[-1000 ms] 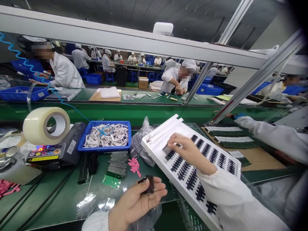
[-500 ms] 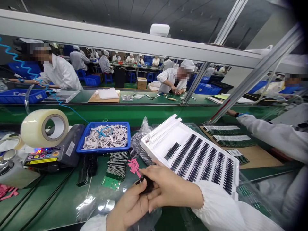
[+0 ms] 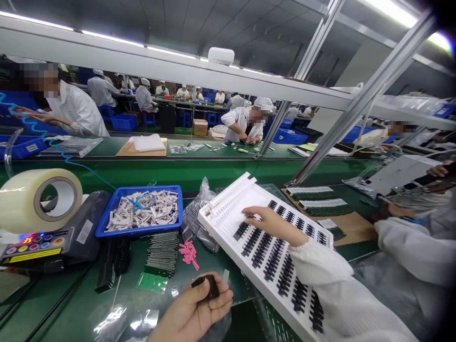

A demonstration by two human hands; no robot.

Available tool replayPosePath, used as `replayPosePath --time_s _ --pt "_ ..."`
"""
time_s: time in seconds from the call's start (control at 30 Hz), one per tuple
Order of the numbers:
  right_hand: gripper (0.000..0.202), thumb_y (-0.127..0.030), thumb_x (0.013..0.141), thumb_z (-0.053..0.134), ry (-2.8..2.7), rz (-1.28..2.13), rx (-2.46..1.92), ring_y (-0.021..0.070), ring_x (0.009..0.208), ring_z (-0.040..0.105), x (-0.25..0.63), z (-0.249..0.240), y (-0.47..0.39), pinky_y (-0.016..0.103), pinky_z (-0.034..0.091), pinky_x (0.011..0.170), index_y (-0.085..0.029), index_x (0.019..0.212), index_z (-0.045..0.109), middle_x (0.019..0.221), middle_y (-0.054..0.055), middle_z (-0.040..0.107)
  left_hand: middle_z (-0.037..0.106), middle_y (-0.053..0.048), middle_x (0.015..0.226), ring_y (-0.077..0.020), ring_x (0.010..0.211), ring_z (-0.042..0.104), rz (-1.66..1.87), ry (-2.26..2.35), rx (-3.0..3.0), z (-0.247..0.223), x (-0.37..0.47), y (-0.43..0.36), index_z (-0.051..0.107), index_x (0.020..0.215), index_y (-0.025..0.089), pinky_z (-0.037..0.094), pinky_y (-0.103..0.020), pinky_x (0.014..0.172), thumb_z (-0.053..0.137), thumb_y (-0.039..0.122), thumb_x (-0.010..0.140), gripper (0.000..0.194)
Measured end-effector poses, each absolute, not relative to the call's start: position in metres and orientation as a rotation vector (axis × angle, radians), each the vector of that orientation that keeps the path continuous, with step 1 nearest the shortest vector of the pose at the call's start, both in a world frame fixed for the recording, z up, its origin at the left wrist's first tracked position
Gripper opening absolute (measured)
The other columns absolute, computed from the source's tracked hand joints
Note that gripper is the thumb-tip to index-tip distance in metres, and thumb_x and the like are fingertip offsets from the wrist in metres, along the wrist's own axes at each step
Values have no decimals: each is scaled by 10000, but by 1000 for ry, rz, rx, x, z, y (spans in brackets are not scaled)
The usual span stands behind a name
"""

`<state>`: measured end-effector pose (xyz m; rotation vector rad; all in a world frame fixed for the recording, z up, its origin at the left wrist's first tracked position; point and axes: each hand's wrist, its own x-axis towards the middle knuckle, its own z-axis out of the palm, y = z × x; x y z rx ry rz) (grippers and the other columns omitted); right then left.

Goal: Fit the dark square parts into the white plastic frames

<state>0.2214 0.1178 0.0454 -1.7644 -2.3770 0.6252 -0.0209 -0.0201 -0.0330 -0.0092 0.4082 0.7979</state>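
My left hand is closed around a small dark brown, block-like bundle, the thumb pressed on its near side. A pale translucent strip sticks up by its fingertips. Over the white slotted tray, my right hand has its fingertips pinched together at the end of a short row of black parts. Whatever lies between those fingertips is too small to make out. Several longer rows of black parts fill the tray, partly covered by my right sleeve.
Left of the tray are a blue bin of white pieces, pink strips, stacked circuit boards and a single green board. A tape roll sits on a machine. A co-worker's sleeve is at right.
My right hand has left the bundle and moved up and right over the tray. My left hand keeps hold of the bundle. The view has shifted to the right.
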Motion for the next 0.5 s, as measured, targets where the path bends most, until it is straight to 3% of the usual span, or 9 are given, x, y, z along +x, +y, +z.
replayPosePath --time_s 0.1,0.27,0.5 --pt "320 -387 815 530 -2204 433 -1999 251 851 608 249 16 149 340 432 744 -151 946 701 906 121 665 737 -128 848 -212 841 691 779 417 -46 -34 -20 -18 683 843 77 466 -337 881 715 208 713 187" --pt "375 -472 788 517 -2190 504 -2042 181 577 563 266 -8 163 280 382 562 -165 695 711 610 47 623 733 -125 858 -183 825 689 847 438 -92 -32 -18 -16 671 844 67 462 -329 893 639 212 787 158" --pt "315 -410 762 559 -2173 378 -2006 189 619 556 258 -5 162 305 381 624 -174 600 689 599 44 625 729 -110 848 -165 815 685 939 458 -148 -32 -18 -16 671 837 70 466 -302 868 645 206 782 149"
